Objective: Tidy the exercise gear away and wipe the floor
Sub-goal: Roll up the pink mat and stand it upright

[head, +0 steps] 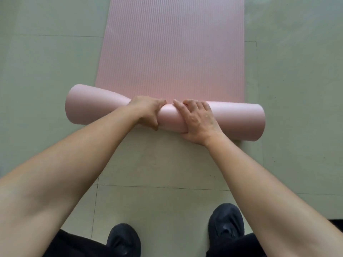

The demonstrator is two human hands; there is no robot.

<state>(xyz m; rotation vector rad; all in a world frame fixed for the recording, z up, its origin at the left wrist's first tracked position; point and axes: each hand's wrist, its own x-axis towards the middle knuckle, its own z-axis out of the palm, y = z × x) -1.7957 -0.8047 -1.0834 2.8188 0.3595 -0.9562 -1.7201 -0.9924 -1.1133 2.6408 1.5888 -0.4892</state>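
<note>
A pink ribbed exercise mat [172, 43] lies flat on the floor and runs away from me to the top of the view. Its near end is curled into a loose roll [239, 119] lying crosswise, wider at both ends than in the middle. My left hand [146, 111] grips the middle of the roll from the left, fingers over the top and thumb on the near side. Beside it, my right hand [198, 119] clasps the roll with fingers spread over the top. The two hands almost touch.
The floor [46, 71] is pale green tile with thin dark joints on both sides of the mat. My two dark shoes [225, 222] and dark trouser legs stand at the bottom edge, a short way behind the roll.
</note>
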